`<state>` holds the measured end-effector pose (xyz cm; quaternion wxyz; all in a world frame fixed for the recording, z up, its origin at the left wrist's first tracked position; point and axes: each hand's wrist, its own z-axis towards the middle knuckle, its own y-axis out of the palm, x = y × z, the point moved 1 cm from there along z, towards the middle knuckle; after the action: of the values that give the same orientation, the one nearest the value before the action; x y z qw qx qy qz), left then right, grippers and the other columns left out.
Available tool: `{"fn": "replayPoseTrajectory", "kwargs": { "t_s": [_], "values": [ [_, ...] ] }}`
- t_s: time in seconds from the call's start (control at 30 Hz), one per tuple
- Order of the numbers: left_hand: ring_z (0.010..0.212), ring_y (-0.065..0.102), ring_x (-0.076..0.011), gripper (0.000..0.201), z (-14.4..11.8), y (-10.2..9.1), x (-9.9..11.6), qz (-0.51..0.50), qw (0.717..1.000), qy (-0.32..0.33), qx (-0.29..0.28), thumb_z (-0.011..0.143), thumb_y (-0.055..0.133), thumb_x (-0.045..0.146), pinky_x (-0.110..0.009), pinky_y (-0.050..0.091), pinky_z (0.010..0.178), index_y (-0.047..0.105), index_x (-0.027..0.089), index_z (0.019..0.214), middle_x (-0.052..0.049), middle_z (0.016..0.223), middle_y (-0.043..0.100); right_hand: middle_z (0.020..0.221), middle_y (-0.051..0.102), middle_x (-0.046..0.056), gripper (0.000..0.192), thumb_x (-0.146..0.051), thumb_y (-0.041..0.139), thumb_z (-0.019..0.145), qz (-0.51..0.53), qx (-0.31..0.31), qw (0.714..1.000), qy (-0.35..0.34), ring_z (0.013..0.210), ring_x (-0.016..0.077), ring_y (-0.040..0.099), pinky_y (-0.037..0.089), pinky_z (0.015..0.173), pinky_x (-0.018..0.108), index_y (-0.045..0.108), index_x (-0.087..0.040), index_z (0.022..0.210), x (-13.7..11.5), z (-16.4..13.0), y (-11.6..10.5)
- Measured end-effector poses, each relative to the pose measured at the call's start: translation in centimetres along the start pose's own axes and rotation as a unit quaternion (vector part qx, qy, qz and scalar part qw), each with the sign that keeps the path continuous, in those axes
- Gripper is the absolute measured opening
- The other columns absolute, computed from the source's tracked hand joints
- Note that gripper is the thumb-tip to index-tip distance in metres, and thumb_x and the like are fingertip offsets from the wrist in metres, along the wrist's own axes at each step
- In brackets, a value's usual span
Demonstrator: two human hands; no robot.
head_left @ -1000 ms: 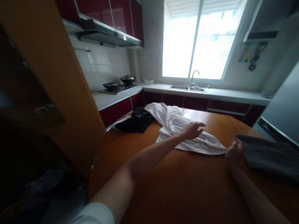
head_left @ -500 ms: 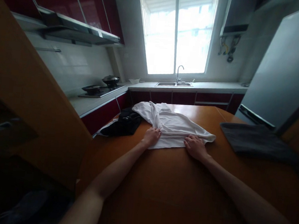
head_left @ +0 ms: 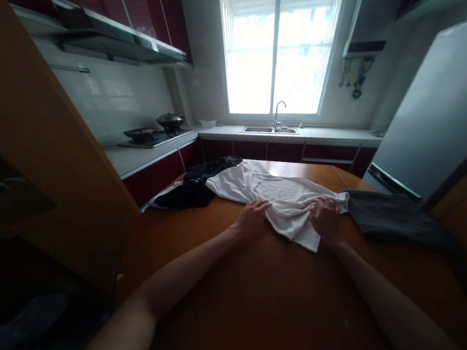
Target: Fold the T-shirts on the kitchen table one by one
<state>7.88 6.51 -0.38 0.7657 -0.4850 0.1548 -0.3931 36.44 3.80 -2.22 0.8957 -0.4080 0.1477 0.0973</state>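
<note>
A crumpled white garment (head_left: 280,201) lies across the middle of the orange wooden table (head_left: 271,309). My left hand (head_left: 253,216) grips its near left edge, fingers curled into the cloth. My right hand (head_left: 324,218) holds the near right part of the same garment, fingers bunched in the fabric. A corner of the white cloth hangs toward me between the two hands. A black garment (head_left: 194,185) lies at the table's far left edge, touching the white one.
A folded dark grey cloth (head_left: 393,219) lies on the table to the right. A grey fridge (head_left: 439,111) stands at the right. Beyond the table are a counter with a sink (head_left: 270,130) under a window, and a stove with pans (head_left: 151,132) at left. A wooden panel (head_left: 55,154) rises at left.
Both hands went from reaching over the table to closing on the white garment and pulling it right and toward me. It now touches the grey cloth. The view also swung to face the table.
</note>
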Motion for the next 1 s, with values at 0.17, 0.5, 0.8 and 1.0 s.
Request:
{"fn": "replayPoseTrajectory", "kwargs": {
  "t_s": [0.17, 0.5, 0.8, 1.0],
  "values": [
    [0.122, 0.061, -0.0233, 0.034, -0.1, -0.1, -4.3, 0.025, 0.990, -0.122, -0.070, 0.098, 0.048, 0.016, -0.036, 0.044, 0.110, 0.070, 0.020, 0.124, -0.009, 0.129, 0.068, 0.133, 0.064, 0.010, 0.035, -0.035, 0.048, 0.098, 0.056, -0.131, 0.984, -0.109, 0.123, 0.0278, 0.053, 0.039, 0.106, 0.042, 0.067, -0.021, 0.124, -4.1, -2.1, 0.2],
    [0.097, 0.070, -0.0208, 0.022, -0.3, -0.6, -3.5, -0.009, 0.991, -0.121, -0.061, 0.093, 0.056, 0.022, -0.029, 0.052, 0.091, 0.078, 0.021, 0.095, -0.005, 0.102, 0.075, 0.123, 0.070, 0.006, 0.026, -0.011, 0.056, 0.084, 0.077, -0.232, 0.961, -0.128, 0.115, 0.0223, 0.060, 0.043, 0.098, 0.032, 0.074, -0.022, 0.098, -5.3, -2.5, 0.8],
    [0.107, 0.067, -0.0190, 0.026, -0.5, 0.4, -2.6, -0.042, 0.992, -0.115, 0.037, 0.097, 0.050, 0.019, -0.030, 0.050, 0.099, 0.072, 0.022, 0.112, -0.005, 0.112, 0.074, 0.103, 0.073, 0.004, 0.028, -0.009, 0.046, 0.082, 0.035, -0.197, 0.978, -0.062, 0.092, 0.0196, 0.064, 0.039, 0.077, 0.028, 0.071, -0.021, 0.084, -2.6, -1.5, -0.7],
    [0.131, 0.055, -0.0224, 0.035, -1.0, -2.1, -8.4, 0.035, 0.960, -0.271, 0.056, 0.095, 0.051, 0.014, -0.034, 0.039, 0.113, 0.066, 0.020, 0.126, -0.009, 0.137, 0.064, 0.106, 0.071, 0.005, 0.027, -0.011, 0.045, 0.084, 0.045, -0.187, 0.979, -0.070, 0.099, 0.0203, 0.063, 0.042, 0.084, 0.030, 0.069, -0.020, 0.090, -2.5, -1.2, -0.8]
  ]
}}
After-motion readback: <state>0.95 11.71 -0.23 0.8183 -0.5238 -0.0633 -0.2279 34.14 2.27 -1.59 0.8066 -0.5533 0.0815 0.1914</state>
